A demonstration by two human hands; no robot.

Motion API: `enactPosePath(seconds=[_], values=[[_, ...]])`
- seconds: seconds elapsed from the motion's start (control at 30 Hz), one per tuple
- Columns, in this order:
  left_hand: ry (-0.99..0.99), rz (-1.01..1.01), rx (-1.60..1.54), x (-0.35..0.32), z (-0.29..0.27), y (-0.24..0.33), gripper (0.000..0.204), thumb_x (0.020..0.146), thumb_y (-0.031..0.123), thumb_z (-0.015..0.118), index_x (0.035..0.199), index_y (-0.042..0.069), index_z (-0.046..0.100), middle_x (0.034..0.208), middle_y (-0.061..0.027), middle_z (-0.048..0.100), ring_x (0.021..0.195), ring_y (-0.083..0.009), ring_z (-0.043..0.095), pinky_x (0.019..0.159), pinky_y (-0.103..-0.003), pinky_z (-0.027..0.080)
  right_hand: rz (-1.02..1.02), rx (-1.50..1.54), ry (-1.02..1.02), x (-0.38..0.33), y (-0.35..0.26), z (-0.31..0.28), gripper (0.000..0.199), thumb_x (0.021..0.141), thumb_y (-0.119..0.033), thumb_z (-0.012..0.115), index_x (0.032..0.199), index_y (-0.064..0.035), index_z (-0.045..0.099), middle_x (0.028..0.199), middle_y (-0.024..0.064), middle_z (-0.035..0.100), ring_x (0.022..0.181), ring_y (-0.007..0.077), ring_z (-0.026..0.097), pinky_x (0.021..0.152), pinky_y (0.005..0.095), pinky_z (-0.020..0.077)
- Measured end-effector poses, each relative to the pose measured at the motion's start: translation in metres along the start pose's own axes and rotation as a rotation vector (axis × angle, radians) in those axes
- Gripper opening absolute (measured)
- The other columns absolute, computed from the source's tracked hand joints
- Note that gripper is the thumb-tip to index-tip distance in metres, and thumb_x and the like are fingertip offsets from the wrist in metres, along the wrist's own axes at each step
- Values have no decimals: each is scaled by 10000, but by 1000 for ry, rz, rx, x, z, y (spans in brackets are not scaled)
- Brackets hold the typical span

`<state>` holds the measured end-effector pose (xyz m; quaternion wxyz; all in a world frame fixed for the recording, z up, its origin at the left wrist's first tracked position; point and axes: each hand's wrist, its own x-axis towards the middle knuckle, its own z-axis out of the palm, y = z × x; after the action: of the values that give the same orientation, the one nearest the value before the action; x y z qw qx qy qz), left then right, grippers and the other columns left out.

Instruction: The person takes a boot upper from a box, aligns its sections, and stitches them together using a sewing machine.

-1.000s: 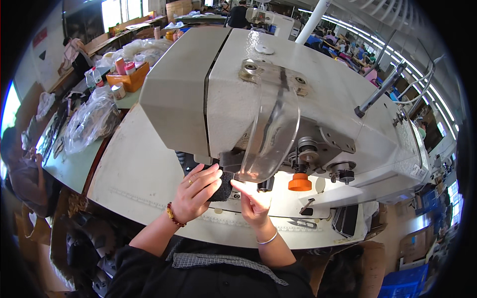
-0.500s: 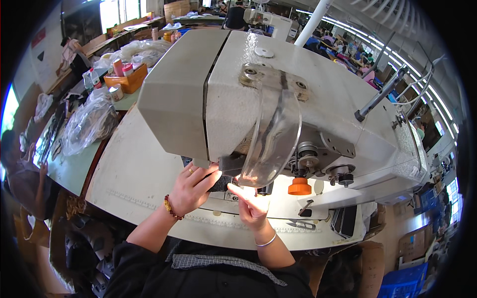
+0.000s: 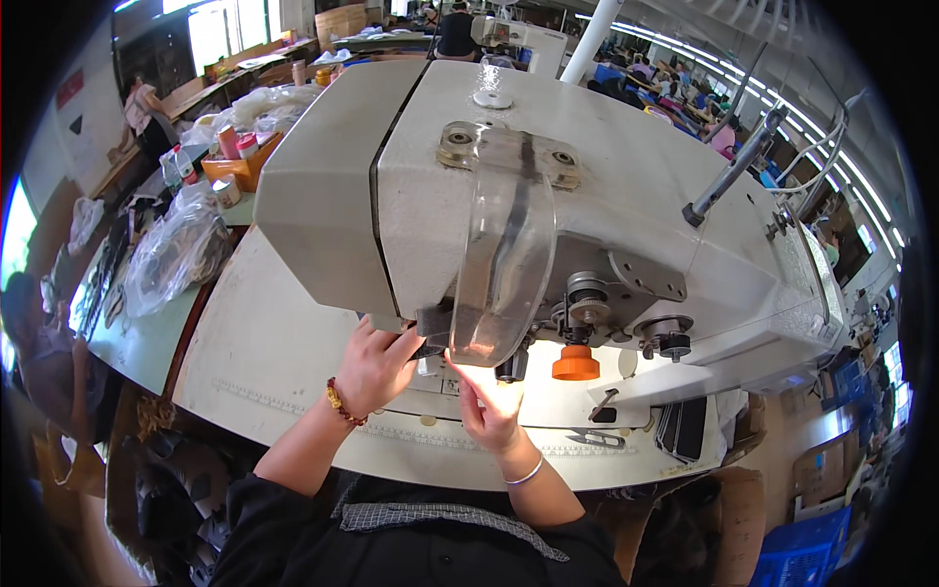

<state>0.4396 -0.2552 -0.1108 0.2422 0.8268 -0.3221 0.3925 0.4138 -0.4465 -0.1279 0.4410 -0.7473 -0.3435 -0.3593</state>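
Note:
A large pale grey sewing machine (image 3: 323, 196) fills the middle, its clear plastic guard (image 3: 504, 284) hanging in front of the needle area. My left hand (image 3: 377, 367), with a beaded bracelet and a ring at the finger seen earlier, is closed on a small dark piece of material (image 3: 428, 350) below the machine head. Some of its fingertips are hidden behind the head. My right hand (image 3: 492, 403) is just right of it, under the guard, index finger stretched toward the dark piece and thumb apart. Bright lamp light washes out its fingers. The needle is hidden.
An orange knob (image 3: 575, 363) hangs right of the guard. Thread snips (image 3: 597, 439) and a stack of dark flat pieces (image 3: 680, 430) lie on the white table (image 3: 264, 323). Plastic bags (image 3: 181, 245) and an orange box (image 3: 230, 171) sit at left. Other people are in the background.
The view has shifted slightly. My left hand has turned, and less of the dark piece shows beside its fingers. My right hand has moved slightly down from the guard's lower edge.

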Motion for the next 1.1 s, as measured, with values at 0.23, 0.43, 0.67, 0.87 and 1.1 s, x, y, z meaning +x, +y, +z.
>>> enactPosePath(seconds=[0.23,0.43,0.67,0.87,1.1], values=[[-35,-3,95,3,3,8,397,644,13,681,1034,51,614,981,-91,599,871,-290,574,763,-398,478,26,-35,47,-8,-4,-6,337,756,88,569,1069,22,674,983,160,696,620,191,580,663,285,462],[-68,-53,289,6,-7,36,269,677,24,660,937,23,592,977,-124,582,850,-286,572,721,-383,483,99,751,249,18,-65,-55,162,846,-164,570,854,-14,632,988,172,687,820,253,597,800,368,427],[-118,-164,446,16,-7,62,284,735,48,629,1003,-26,572,1043,-164,576,956,-305,598,778,-358,526,239,1538,153,72,-173,-111,249,984,-263,499,831,-119,633,725,55,642,688,125,516,661,247,408],[-169,-196,530,23,-12,75,344,745,78,634,1050,-63,563,1040,-192,591,900,-295,628,747,-327,553,330,1640,111,77,-195,-117,249,976,-248,526,738,-182,551,703,33,663,678,137,479,682,268,359],[-272,-216,523,22,-12,73,338,748,88,618,1037,-82,575,948,-184,614,805,-277,644,686,-304,550,337,1552,119,79,-203,-120,237,985,-250,494,765,-164,504,642,44,622,693,167,450,699,296,334]])
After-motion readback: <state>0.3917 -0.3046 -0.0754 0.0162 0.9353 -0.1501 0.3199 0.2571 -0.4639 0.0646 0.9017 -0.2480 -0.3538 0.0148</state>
